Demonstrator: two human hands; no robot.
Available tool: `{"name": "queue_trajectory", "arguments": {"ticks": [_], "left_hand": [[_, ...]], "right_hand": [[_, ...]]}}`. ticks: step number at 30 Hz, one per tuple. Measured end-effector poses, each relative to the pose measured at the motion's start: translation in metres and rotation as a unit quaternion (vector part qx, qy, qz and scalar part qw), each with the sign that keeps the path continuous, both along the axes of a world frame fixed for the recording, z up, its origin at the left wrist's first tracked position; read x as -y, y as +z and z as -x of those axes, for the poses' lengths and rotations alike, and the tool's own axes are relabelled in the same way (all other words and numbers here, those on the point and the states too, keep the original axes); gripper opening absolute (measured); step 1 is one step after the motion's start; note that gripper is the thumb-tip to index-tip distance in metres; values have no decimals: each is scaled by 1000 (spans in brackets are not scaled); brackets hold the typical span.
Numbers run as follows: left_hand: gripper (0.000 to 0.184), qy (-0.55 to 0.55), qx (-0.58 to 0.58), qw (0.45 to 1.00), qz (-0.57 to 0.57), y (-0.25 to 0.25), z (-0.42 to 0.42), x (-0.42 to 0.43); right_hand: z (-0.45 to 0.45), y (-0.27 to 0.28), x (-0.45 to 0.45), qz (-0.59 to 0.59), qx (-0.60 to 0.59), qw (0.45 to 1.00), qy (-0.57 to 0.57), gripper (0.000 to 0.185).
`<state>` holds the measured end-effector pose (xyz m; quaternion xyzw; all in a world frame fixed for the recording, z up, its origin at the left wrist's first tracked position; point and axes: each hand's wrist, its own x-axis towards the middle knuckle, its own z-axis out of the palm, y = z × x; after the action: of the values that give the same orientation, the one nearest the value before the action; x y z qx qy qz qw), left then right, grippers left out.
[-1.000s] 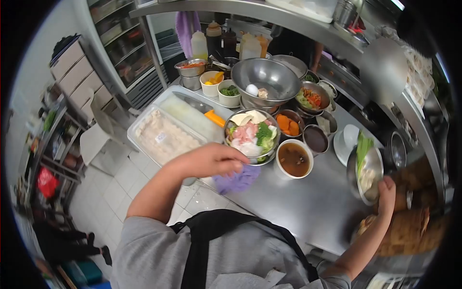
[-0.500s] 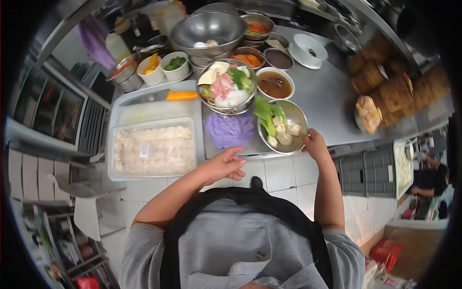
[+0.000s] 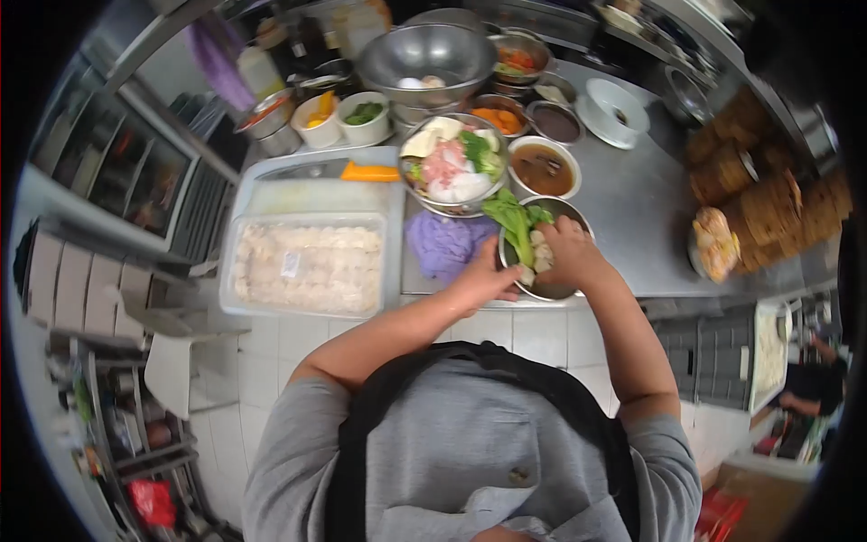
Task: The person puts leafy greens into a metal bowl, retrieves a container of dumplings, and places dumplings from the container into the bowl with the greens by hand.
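Note:
My left hand (image 3: 488, 276) grips the left rim of a small metal bowl (image 3: 585, 215) at the counter's front edge. Leafy greens (image 3: 511, 221) and pale dumplings (image 3: 542, 252) lie in that bowl. From the right, my right hand (image 3: 573, 252) reaches into it with bent fingers beside the dumplings; its fingertips and what they grip are partly hidden. Behind and to the left stands a metal bowl of raw meat, broccoli and white slices (image 3: 451, 163). A white tub of brown broth (image 3: 543, 168) is just behind the small bowl. The purple cloth (image 3: 441, 246) lies left of my left hand.
A lidded container of pale food (image 3: 307, 266) and an orange-handled knife (image 3: 368, 172) are on the left. Behind are a large metal bowl (image 3: 428, 61) and tubs of toppings. White bowls (image 3: 612, 110) and wooden steamers (image 3: 763, 212) stand right. Another person (image 3: 813, 388) is far right.
The small bowl came from the right side to the front edge. My left hand has taken its rim, and my right hand has moved from the rim into the bowl.

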<state>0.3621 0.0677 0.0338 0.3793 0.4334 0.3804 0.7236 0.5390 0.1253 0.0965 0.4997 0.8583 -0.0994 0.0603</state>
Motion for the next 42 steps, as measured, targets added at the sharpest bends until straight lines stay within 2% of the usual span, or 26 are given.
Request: {"name": "queue_trajectory", "arguments": {"ticks": [2,3,4,6,8,10,11,13,15,16,17,18,19,21,22,24,26,28,30,32,34,36,37,39,40,42], "left_hand": [[79,0,-129,990,-63,9,0,4],[83,34,-352,912,-209,-8,2,8],[76,63,-375,890,-251,11,10,21],[58,25,-398,863,-309,54,43,45],[38,92,-437,829,-336,66,75,67],[31,291,-570,679,-359,75,108,94],[38,333,-623,632,-319,69,138,106],[37,446,-724,491,-189,69,190,125],[41,533,-746,398,-42,35,250,139],[41,542,-745,387,-40,22,276,144],[40,530,-725,439,11,13,302,147],[40,516,-700,490,59,10,323,151],[40,526,-700,479,58,11,336,154],[36,531,-623,570,73,13,355,156],[36,538,-623,564,71,20,358,157],[29,526,-469,690,164,32,361,156],[27,500,-481,699,172,39,366,157],[25,466,-492,713,180,37,369,156],[25,435,-626,633,137,30,371,155],[26,421,-656,616,116,21,377,155],[27,410,-686,594,95,20,381,156],[27,404,-627,654,126,25,382,156],[27,406,-628,652,126,29,382,156],[27,381,-557,720,158,39,384,156],[27,387,-558,717,154,39,390,158],[28,377,-460,793,131,33,401,162]], "right_hand": [[-2,-4,-3,-3,-51,999,18,64],[-2,0,-4,4,-70,997,25,60],[-1,-2,-6,12,-74,996,53,60],[-2,-6,-10,-20,-67,994,86,51],[-2,-18,-11,-21,-70,992,99,50],[-1,-25,-15,-25,-73,991,111,48],[0,-27,-17,-11,-85,992,89,48],[-1,-22,-23,53,-131,989,47,50],[-6,-25,-28,62,-145,987,33,50],[-5,-24,-26,69,-154,986,10,50],[2,-19,-22,63,-162,985,23,50],[9,-13,-15,54,-86,995,-19,52],[15,-11,-9,45,-10,997,-63,54],[21,-19,-5,37,-9,996,-75,58],[22,-22,-5,35,0,995,-97,61],[25,-26,-4,22,4,995,-102,64],[29,-26,-2,13,13,993,-115,68],[29,-22,1,28,-18,990,-137,64],[27,-26,2,9,-21,988,-154,59],[22,-27,2,-10,-23,986,-167,54],[14,-29,3,-65,-104,977,-174,41],[-3,-27,-4,-44,-154,971,-177,40],[-11,-27,-9,-22,-205,962,-179,38],[-25,-34,-15,-32,-230,957,-171,36],[-28,-37,-17,-42,-252,952,-166,34],[-26,-39,-15,-47,-263,949,-166,33]]}}
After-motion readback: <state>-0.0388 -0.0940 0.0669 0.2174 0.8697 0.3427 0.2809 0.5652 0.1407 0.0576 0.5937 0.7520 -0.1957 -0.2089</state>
